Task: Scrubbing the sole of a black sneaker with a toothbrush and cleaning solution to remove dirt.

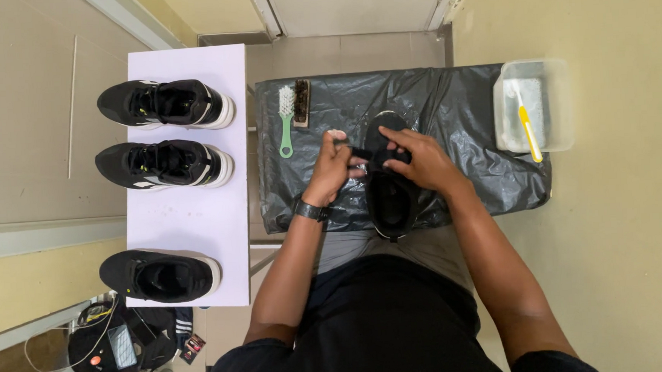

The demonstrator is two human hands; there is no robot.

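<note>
A shoe point(388, 177) lies on a plastic sheet point(463, 111), between the left hand point(333, 165) and right hand point(420, 159). Two brushes point(294, 111) lie at the sheet's far left corner. A tub point(561, 106) at the right holds a toothbrush point(527, 123). On the table point(197, 216) to the left stand three shoes point(165, 163) in a row.

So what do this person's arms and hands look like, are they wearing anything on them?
Both arms are bare from the short black sleeves of the top down to the fingers. The left hand and right hand wear no gloves, and no rings can be made out. The only thing worn is a dark watch with a black band around the left wrist. No marks show on either arm.
</note>
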